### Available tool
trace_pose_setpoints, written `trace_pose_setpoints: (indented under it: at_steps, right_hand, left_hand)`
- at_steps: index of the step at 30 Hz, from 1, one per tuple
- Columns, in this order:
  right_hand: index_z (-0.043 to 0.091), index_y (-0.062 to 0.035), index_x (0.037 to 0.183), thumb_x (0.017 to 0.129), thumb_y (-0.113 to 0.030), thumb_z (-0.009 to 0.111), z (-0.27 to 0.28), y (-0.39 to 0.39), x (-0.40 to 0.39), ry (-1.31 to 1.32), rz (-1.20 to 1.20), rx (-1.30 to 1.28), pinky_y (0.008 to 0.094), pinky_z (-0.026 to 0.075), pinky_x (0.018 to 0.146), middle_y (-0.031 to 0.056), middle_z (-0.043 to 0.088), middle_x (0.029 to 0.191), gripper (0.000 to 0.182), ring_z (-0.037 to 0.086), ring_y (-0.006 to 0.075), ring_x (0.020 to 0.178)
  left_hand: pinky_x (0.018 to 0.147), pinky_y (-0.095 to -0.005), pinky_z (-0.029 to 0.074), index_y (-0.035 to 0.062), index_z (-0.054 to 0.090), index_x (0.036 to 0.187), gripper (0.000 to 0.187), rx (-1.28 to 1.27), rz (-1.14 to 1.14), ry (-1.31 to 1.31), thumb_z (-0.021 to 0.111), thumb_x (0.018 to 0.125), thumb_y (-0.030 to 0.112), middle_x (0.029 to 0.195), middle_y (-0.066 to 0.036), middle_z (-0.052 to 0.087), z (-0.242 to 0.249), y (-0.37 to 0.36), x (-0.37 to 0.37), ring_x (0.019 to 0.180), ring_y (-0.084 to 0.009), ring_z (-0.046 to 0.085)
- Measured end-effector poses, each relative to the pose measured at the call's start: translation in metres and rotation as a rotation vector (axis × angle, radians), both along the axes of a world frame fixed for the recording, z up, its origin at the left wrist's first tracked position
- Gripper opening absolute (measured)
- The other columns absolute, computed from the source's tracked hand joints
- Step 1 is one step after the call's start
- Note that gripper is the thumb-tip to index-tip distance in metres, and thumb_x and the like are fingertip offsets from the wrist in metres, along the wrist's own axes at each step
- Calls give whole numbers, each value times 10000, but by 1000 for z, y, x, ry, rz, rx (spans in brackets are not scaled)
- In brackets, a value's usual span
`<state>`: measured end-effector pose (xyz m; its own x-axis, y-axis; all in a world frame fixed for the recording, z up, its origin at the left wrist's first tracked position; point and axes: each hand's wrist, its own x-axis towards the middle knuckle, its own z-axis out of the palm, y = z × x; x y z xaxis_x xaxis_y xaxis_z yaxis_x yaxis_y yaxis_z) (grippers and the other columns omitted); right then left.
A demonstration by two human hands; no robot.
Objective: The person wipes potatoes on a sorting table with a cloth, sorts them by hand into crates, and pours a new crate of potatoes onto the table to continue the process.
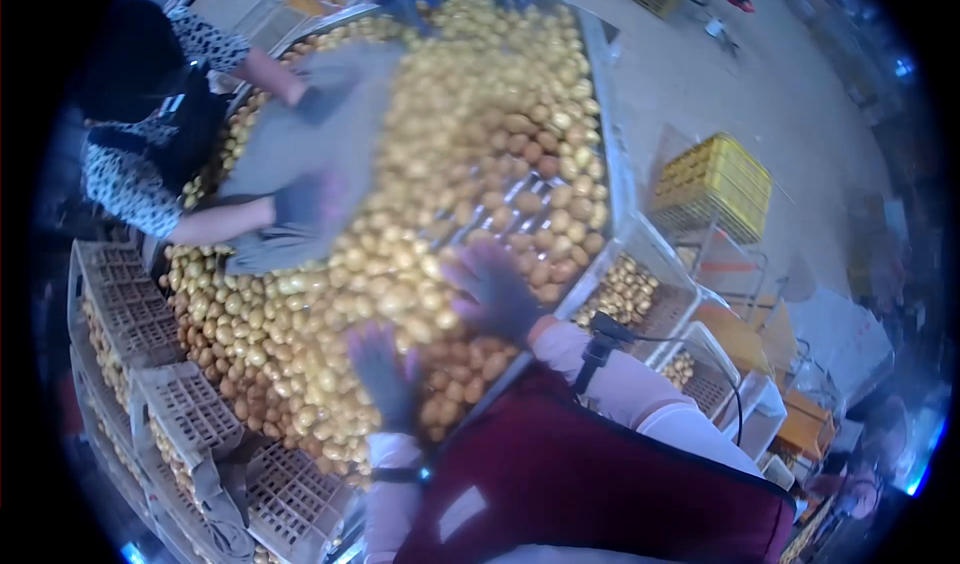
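Note:
A broad table is heaped with small round yellow-brown fruit (300, 339), some of it darker brown. My left hand (385, 379), in a dark grey glove with pinkish fingertips, lies over the fruit near the table's front edge, fingers spread. Further right, my right hand (495, 289), gloved alike, reaches across the fruit with its fingers apart. Slight motion blur softens both hands. Just beyond the right hand, pale slats of the table surface (520, 199) show between darker fruit. Neither hand has anything visible gripped in it.
At the left, a person (140, 134) in gloves has both hands on a grey cloth (310, 149) over the fruit. Plastic crates (190, 404) line the left front. Fruit-filled bins (670, 314) stand at the right, with a yellow crate (715, 189) beyond. Another person's hands (410, 9) show at the far end.

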<state>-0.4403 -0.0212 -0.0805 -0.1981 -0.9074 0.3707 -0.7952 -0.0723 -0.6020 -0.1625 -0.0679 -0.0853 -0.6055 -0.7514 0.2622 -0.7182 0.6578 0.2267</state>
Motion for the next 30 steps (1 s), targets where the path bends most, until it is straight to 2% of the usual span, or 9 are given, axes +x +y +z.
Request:
trace_pose_setpoints:
  at_steps: [3,9,11,15,20,23,26,27,30]
  right_hand:
    - [527,-115,1408,895,-396,638,-33,-57,-9,39,-11,324,608,288,1105,170,464,1428,596,393,433,1330]
    - [611,-81,1282,951,-335,591,-35,-69,-84,213,-128,29,514,338,1121,146,554,1355,418,469,381,1296]
    - [616,-79,1288,977,-221,566,-5,-21,-115,-608,-172,12,415,391,1107,130,593,1327,345,519,329,1268]
    - [645,-20,1175,998,-213,557,-16,126,-169,-210,-1064,-362,340,512,856,91,649,1079,275,620,204,940]
    - [675,-101,1153,954,-247,554,-183,313,-154,-266,-1171,581,458,533,851,145,686,1117,275,683,363,949]
    - [689,-110,1144,908,-227,572,-250,324,-115,-129,-929,1118,478,531,884,149,683,1154,288,679,369,986]
    - [682,-128,1177,886,-231,575,-362,352,-87,-89,-614,1141,467,513,948,153,671,1187,327,652,373,1065]
    - [667,-125,1192,883,-240,569,-335,326,-86,-447,-962,995,452,496,987,165,662,1197,344,619,373,1135]
    - [640,-122,1210,882,-242,589,-396,314,-84,-395,-1091,804,457,489,996,168,655,1205,353,606,369,1154]
  left_hand:
    - [1170,-622,215,102,520,1415,571,58,36,-1,658,914,336,1526,-148,442,4,0,-1,1469,-471,271]
    - [1182,-587,211,99,546,1413,548,100,59,-1,637,924,328,1518,-151,456,19,-1,-11,1473,-455,270]
    - [1179,-591,220,100,540,1423,533,78,33,-25,620,937,303,1526,-155,450,16,-2,-11,1476,-462,262]
    - [1176,-595,231,79,502,1440,523,39,-2,-85,591,962,271,1540,-180,422,15,-1,-13,1470,-486,254]
    - [1206,-606,238,52,439,1442,533,-39,-26,-257,337,1071,421,1583,-194,342,7,-4,-19,1499,-447,213]
    - [1183,-613,184,2,413,1492,573,77,-11,-212,416,1064,382,1566,-225,353,11,-1,-27,1490,-480,196]
    - [1189,-616,160,-4,405,1492,587,65,-73,-306,381,1072,404,1572,-229,338,6,-10,-14,1496,-465,181]
    - [1191,-614,154,-2,393,1498,589,98,-58,-342,377,1073,406,1581,-233,320,7,-11,-12,1501,-461,168]
    - [1200,-612,121,-1,353,1521,637,138,-26,-394,340,1074,453,1601,-221,288,6,-11,-2,1508,-448,147]
